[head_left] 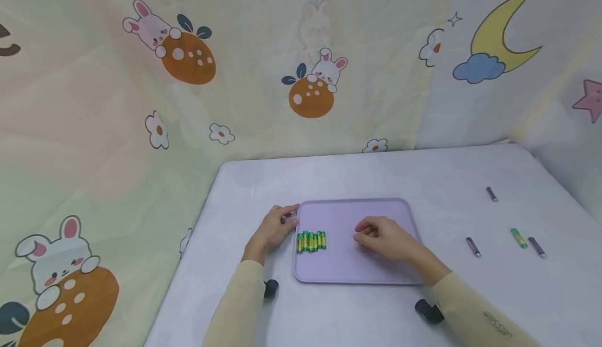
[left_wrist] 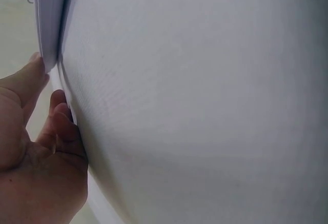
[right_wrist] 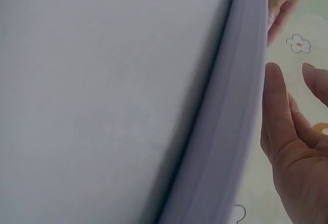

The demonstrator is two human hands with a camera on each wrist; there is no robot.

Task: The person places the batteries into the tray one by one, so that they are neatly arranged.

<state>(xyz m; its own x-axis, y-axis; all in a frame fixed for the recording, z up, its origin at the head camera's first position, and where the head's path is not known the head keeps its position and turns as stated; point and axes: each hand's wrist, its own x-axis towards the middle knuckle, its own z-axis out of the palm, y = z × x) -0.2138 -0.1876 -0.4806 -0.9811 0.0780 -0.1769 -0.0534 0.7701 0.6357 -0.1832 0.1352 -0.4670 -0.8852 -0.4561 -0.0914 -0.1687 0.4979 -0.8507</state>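
Batteries (head_left: 311, 241) lie on the tray (head_left: 357, 268) between both hands' loosely curled, empty fingers (head_left: 288, 220).

Makeshift recording booth, not a lived-in room: pastel cartoon cloth backdrops (head_left: 188, 101) with rabbits, flowers, moon and star hung closely around a white-covered bench (head_left: 447, 180) at lower centre of the frame.

One purple tray (head_left: 357, 266), four loose batteries (three purple (head_left: 473, 246), one green (head_left: 519, 238)), one green row (head_left: 311, 241).
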